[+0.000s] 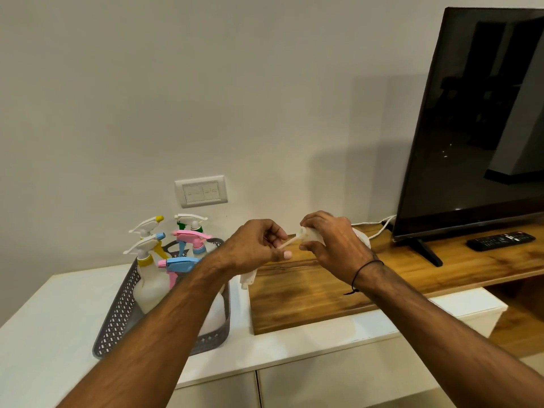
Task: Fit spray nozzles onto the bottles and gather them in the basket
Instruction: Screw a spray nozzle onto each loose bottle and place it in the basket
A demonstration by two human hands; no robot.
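My right hand (329,245) holds a bottle (309,234); my left hand (259,245) pinches the nozzle's tube (290,241). Next, I think, slide it in.

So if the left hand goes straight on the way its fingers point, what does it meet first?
Most likely the right hand, which holds a white nozzle. The left hand already pinches the nozzle's thin tube, so hardly any gap remains.
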